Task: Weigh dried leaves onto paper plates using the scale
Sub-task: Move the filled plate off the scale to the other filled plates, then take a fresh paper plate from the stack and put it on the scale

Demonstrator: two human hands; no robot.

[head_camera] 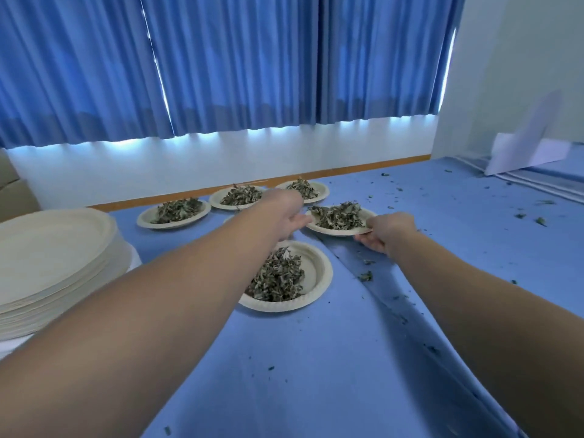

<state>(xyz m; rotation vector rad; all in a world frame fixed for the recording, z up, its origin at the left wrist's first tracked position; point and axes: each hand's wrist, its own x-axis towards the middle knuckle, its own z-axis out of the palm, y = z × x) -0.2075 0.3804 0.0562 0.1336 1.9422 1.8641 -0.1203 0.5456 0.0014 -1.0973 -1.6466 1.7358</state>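
The right hand (384, 232) has a grip on the near right rim of a paper plate (341, 232), thumb above and fingers beneath. The left hand (284, 216) reaches the left rim; whether it has a grip I cannot tell. Two hands probably keep the heaped dried leaves (338, 214) level. The plate is toward the far edge of the blue sheet (347, 358), just short of a row of filled plates (240, 197).

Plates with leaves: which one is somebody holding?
The rightmost plate of dried leaves: the right hand grips its rim and the left hand reaches its other edge.
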